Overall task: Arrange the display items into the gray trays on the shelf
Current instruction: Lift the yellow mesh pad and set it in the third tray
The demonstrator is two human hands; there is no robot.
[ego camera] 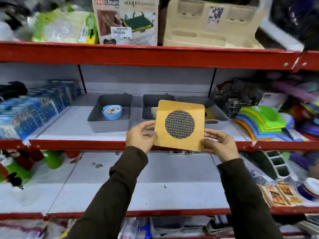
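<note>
I hold a square yellow card with a round black mesh disc (179, 125) upright in front of the middle shelf. My left hand (140, 137) pinches its lower left edge and my right hand (218, 144) grips its lower right corner. Behind it stand three gray trays. The left gray tray (107, 124) holds a round light-blue item (112, 112). The middle gray tray (148, 102) is half hidden by the card. The right gray tray (217, 116) shows something yellow inside.
The red-edged shelf (77, 144) carries blue boxes (34, 109) at the left, a wire rack (234, 100) and a stack of coloured mats (259, 123) at the right. A beige organiser (212, 25) and a product box (126, 21) stand on the shelf above.
</note>
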